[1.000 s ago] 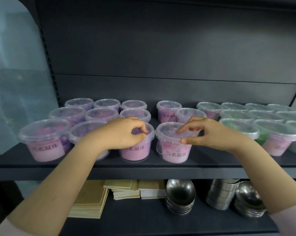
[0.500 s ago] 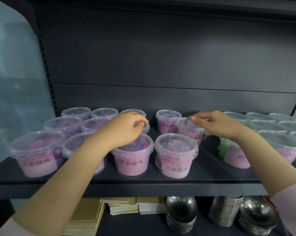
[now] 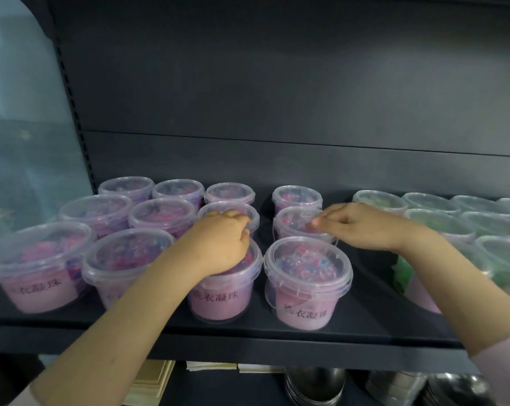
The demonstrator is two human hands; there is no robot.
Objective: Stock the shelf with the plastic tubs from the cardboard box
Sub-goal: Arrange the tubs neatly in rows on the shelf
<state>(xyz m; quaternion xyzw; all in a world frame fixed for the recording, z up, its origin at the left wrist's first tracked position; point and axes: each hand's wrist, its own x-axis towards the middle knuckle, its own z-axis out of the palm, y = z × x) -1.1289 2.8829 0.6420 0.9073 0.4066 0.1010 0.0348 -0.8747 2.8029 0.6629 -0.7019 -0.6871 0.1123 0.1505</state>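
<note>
Several clear plastic tubs with pink labels stand in rows on the dark shelf (image 3: 248,332). My left hand (image 3: 221,244) reaches over a front-row tub (image 3: 218,300), and its curled fingers grip the near rim of the middle-row tub (image 3: 215,207) behind. My right hand (image 3: 362,227) pinches the lid edge of the neighbouring middle-row tub (image 3: 292,225). In front of that one stands another front-row tub (image 3: 306,288), untouched. The cardboard box is out of view.
Green-filled tubs (image 3: 441,224) fill the shelf's right side, close to my right forearm. A narrow gap runs between the two tub columns under my hands. On the shelf below lie stacked metal bowls (image 3: 315,385) and flat wooden boards (image 3: 151,385). A translucent panel (image 3: 22,142) stands at the left.
Both hands let go of the two front-row tubs and moved back to the middle-row tubs. The view has tilted upward.
</note>
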